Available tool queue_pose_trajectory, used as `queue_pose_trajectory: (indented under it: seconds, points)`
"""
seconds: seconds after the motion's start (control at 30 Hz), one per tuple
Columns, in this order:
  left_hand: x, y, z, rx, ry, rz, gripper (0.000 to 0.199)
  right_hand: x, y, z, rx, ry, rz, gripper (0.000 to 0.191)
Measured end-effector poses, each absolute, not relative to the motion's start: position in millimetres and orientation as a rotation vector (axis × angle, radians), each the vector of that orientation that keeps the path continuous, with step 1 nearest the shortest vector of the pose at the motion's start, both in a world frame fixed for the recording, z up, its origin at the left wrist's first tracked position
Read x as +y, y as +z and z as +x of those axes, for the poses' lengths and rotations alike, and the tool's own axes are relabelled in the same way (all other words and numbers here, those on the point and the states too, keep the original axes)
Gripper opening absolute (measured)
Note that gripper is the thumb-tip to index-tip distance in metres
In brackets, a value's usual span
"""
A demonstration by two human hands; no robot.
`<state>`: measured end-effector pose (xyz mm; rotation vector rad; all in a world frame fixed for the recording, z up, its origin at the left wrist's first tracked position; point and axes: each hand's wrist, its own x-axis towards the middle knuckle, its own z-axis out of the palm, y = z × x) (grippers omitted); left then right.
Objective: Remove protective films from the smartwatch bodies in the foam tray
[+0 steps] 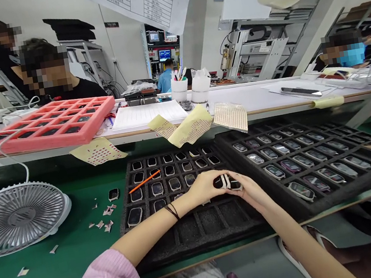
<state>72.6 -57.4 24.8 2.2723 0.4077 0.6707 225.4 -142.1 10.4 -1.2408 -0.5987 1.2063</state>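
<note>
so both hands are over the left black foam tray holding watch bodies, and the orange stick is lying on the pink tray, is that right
The stick's place is wrong: the head view shows the orange stick lying on the left black foam tray, not on the pink tray. The left hand and right hand are over that black tray, holding watch bodies.

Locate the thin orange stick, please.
In the head view, the stick lies among square watches in the left black foam tray, left of the left hand.
</note>
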Motion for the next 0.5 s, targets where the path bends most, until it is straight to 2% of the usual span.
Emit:
queue_pose_trajectory:
  seconds: [0.07,0.13,0.23,0.33,0.5]
  points:
    - [-59,23,70,0.482,0.6,2.356,0.055,-142,9,234,-0.642,1.034,-1.284,0.064]
    - [-60,23,68,0.537,0.463,2.428,0.055,-143,3,244,-0.784,0.847,-1.358,0.07]
    - [-55,26,69,0.57,0.336,2.441,0.051,-145,-8,255,-1.1,0.587,-1.579,0.062]
    - [-41,31,78,0.652,0.424,2.408,0.05,-145,-17,259,-1.328,0.392,-1.716,0.057]
    - [-24,27,110,0.704,0.563,2.478,0.053,-140,-29,264,-1.323,0.384,-1.716,0.059]
